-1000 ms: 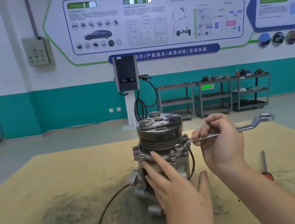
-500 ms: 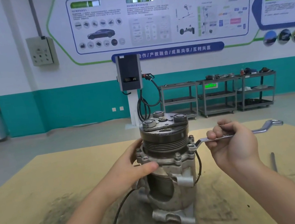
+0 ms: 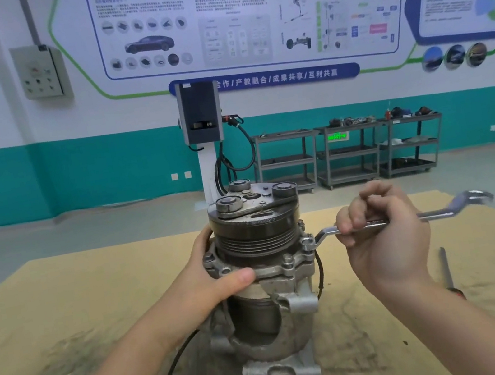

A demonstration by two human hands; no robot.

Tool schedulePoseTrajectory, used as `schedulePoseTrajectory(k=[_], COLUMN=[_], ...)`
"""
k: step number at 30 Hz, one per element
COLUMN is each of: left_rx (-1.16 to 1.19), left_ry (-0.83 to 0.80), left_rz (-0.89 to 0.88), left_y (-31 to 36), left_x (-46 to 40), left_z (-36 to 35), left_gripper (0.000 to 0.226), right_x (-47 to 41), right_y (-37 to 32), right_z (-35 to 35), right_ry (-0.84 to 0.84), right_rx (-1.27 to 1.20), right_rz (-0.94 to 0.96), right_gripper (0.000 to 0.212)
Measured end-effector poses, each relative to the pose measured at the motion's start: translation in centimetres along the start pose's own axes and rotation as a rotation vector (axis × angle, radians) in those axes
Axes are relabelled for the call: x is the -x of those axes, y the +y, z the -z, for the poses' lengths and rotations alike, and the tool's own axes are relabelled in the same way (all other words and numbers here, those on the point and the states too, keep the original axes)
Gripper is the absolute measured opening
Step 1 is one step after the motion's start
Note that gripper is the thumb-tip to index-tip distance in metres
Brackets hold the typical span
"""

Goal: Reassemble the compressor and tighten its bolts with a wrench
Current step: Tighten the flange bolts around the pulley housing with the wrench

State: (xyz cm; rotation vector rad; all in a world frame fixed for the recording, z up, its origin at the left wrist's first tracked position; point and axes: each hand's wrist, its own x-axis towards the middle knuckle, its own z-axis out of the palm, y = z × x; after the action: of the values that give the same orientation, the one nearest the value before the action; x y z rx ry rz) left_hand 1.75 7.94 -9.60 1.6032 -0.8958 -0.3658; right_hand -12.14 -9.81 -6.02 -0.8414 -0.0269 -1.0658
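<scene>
Compressor (image 3: 266,285) upright at the middle of the stained tan worktop (image 3: 62,300), pulley end up, black cable (image 3: 172,370) trailing from its base toward the near edge. Braced on the left side by the left hand (image 3: 209,282), thumb lying across the front of the bolted flange, fingers wrapped behind the ribbed pulley. Wrench (image 3: 408,216) level to the right, its near ring end seated on a flange bolt (image 3: 307,242) at the compressor's right edge. Shaft clamped mid-length in the right hand (image 3: 382,236), fingers curled tight over it, free end jutting past the knuckles. Screwdriver (image 3: 447,271) flat on the worktop beyond the right wrist. Metal shelving carts (image 3: 348,150) along the teal-banded far wall.
</scene>
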Motion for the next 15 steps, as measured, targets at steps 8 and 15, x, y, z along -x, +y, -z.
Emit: schedulePoseTrajectory(k=[8, 15], left_rx=[-0.135, -0.12], left_ry=[0.49, 0.538], left_rz=[0.002, -0.021], left_y=[0.7, 0.4], left_x=[2.4, 2.9], left_z=[-3.9, -3.9], left_gripper=[0.095, 0.091], right_x=[3.4, 1.1], right_y=[2.0, 0.3], right_z=[-1.1, -3.2], right_ry=[-0.154, -0.099], right_rx=[0.527, 0.297], right_rz=[0.338, 0.259], right_gripper=[0.031, 0.024])
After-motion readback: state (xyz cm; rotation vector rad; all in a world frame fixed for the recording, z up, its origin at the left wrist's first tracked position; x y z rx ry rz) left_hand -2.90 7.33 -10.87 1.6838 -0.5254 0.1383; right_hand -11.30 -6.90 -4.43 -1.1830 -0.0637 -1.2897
